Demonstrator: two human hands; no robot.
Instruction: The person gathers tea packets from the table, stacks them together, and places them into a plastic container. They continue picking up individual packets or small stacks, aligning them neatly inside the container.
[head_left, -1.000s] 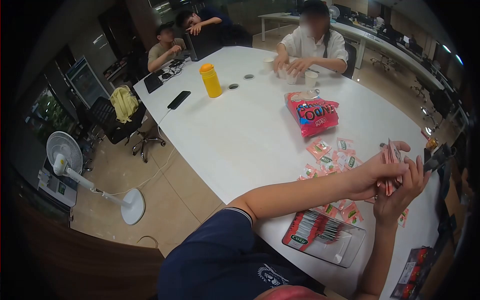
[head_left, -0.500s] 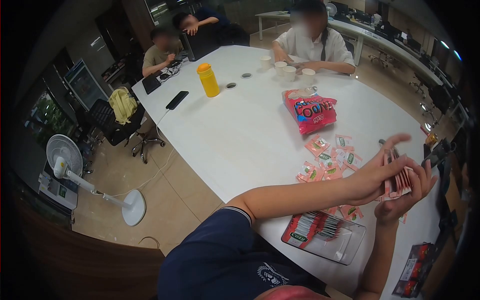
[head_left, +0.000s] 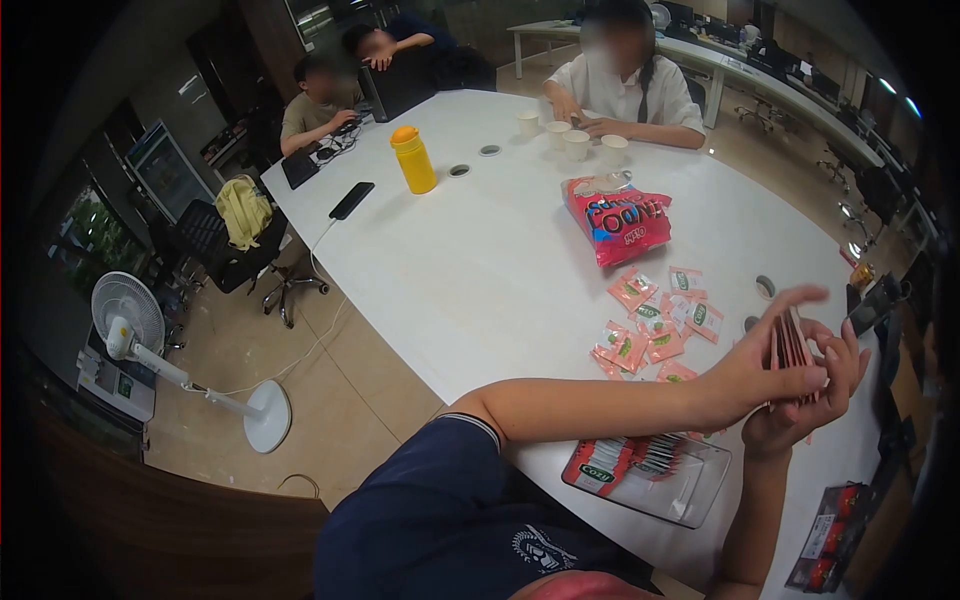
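Note:
My left hand (head_left: pixel 762 362) and my right hand (head_left: pixel 805 400) hold a stack of thin red sachets (head_left: pixel 790 345) upright between them, above the white table (head_left: pixel 480 270). The left fingers are spread along the stack's side; the right palm cups it from below. Several loose pink sachets (head_left: pixel 655 325) lie scattered on the table just left of my hands. Near the table's front edge, under my left forearm, a clear plastic box (head_left: pixel 655 475) holds a row of the same sachets.
A large red snack bag (head_left: pixel 620 220) lies mid-table. A yellow bottle (head_left: pixel 412 160), a black phone (head_left: pixel 353 200) and paper cups (head_left: pixel 578 145) stand further off, where three other people sit. A dark packet (head_left: pixel 830 550) lies at right. A white fan (head_left: pixel 130 320) stands on the floor.
Both hands have come down and slightly toward me with the sachet stack. My left fingers have spread out along it. The person opposite has drawn their hands back from the cups.

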